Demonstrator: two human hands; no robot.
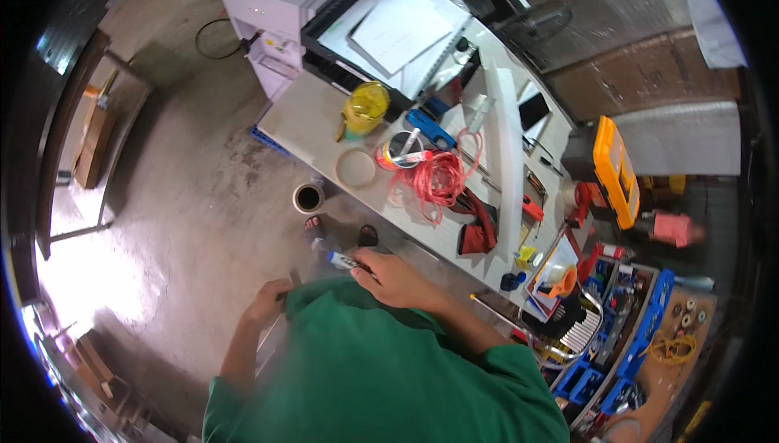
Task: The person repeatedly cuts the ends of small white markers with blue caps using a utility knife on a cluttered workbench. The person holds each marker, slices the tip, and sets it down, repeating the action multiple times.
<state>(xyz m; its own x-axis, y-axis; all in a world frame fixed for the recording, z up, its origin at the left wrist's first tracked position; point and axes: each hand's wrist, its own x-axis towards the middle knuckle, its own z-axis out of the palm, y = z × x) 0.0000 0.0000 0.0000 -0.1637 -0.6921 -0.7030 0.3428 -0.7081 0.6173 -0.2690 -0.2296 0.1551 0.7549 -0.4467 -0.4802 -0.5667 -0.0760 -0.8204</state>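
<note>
My right hand (pixel 398 281) is closed around a white marker with a blue cap (pixel 339 260), held in front of my green shirt with the cap pointing left. Lower and to the left, my left hand (pixel 266 303) is closed beside the shirt. A small dark piece shows at its fingers, too little to name. Beyond both hands is the table, its near edge passing close to the right hand. A bundle of red string (pixel 438 179) lies on it, next to a can holding markers (pixel 403 151). A roll of tape (pixel 355 168) lies near the table edge.
A yellow container (pixel 365 108), a blue tool (pixel 430 129) and a paper tray (pixel 406 29) sit farther back. At the right are an orange toolbox lid (pixel 617 171) and blue parts bins (pixel 649 321). A round roll with a dark centre (pixel 308 198) stands on the floor near my feet.
</note>
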